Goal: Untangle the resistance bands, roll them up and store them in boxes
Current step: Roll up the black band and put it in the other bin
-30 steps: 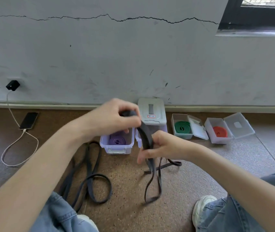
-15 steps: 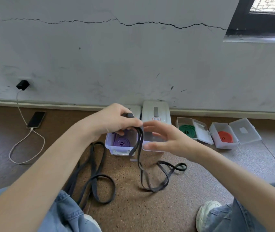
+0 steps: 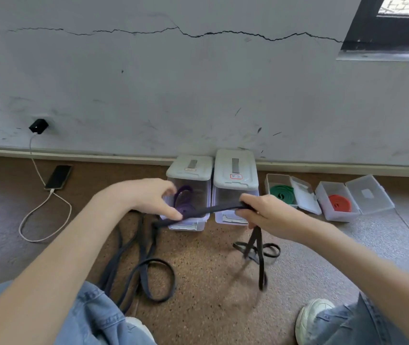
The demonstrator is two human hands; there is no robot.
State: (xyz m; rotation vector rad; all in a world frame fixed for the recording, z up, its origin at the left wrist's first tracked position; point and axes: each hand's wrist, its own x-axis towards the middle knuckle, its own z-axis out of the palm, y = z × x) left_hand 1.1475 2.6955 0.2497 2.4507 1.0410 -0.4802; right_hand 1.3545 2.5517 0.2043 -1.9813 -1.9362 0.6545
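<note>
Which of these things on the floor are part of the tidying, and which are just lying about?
Part of the job:
black band, held by left hand and right hand
purple band
green band
red band
boxes

Lying about:
phone
cable
charger

A grey plastered wall (image 3: 198,90) fills the upper half of the view, scuffed with dark marks. A long jagged crack (image 3: 198,34) runs across it from ten o'clock to two o'clock. At two o'clock a dark-framed window (image 3: 397,18) sits above a pale sill (image 3: 385,56), with daylight behind it. A pale skirting strip (image 3: 99,155) runs along the wall's foot. The floor (image 3: 211,282) is brown speckled cork-like matting, turning to grey speckled covering (image 3: 385,232) at four o'clock.
</note>
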